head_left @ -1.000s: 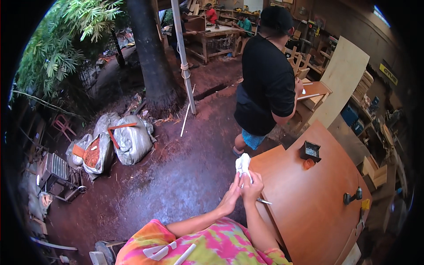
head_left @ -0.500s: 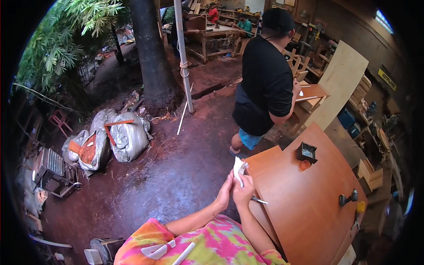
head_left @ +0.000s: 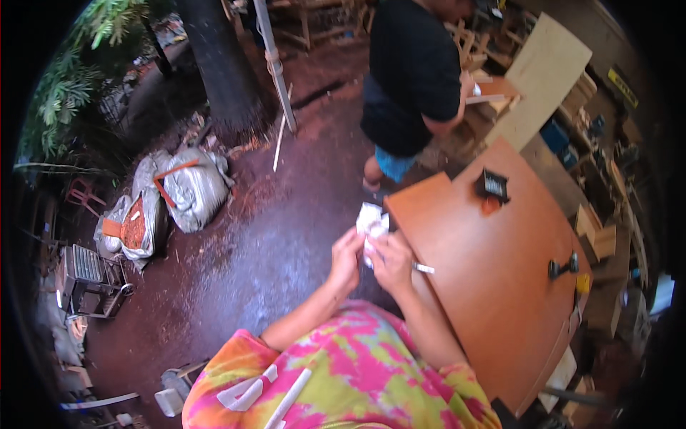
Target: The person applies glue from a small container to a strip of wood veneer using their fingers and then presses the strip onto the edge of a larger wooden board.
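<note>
A crumpled white piece of what looks like paper or cloth is held up in front of me between both hands. My left hand pinches its left side, fingers closed. On its right side, the closed fingers of my right hand grip it too. From beside the right hand juts a slim, pale, rod-like thing; blur hides its kind, and I cannot tell whether that hand holds it. Close to the right forearm lies a large brown wooden panel.
On the panel are a black box and a cordless drill. A person in a black shirt works beyond it. Filled sacks and a metal-framed machine stand left. A post rises ahead.
The view has tilted downward. My hands have moved slightly apart, and the white piece looks more spread out between them. The person ahead still stands bent over the work.
</note>
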A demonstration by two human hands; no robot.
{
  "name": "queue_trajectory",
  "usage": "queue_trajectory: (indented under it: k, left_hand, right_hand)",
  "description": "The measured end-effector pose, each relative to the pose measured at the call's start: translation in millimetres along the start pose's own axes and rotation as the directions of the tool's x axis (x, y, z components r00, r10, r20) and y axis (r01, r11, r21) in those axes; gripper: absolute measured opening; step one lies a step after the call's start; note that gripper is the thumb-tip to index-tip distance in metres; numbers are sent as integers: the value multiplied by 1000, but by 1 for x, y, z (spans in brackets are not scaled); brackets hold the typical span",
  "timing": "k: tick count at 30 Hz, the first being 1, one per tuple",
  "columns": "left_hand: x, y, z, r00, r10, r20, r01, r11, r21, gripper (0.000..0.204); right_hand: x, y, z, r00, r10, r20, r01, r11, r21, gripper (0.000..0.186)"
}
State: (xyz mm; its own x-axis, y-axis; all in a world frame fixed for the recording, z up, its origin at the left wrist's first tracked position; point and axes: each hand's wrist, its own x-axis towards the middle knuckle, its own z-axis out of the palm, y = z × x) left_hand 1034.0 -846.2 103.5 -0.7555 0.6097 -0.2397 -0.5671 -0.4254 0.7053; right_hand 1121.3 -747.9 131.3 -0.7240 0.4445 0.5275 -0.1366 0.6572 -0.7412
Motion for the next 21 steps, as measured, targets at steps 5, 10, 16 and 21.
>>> queue_trajectory:
  k: [5,10,16,21]
  left_hand:
    - [5,13,13,1000,-15,26,15,999,-28,28]
    - [-6,17,17,997,-73,23,75,996,-53,28]
    - [-20,16,32,1000,6,6,-6,997,-77,37]
    - [-27,1,23,996,87,2,-86,988,128,41]
  right_hand:
    - [18,-3,-15,988,-147,-43,144,988,-58,24]
    - [11,-8,-25,958,-265,-113,247,957,-150,24]
    - [-1,-9,-19,948,-67,-311,48,997,-67,28]
    - [4,-15,-26,966,12,-258,-27,998,-53,23]
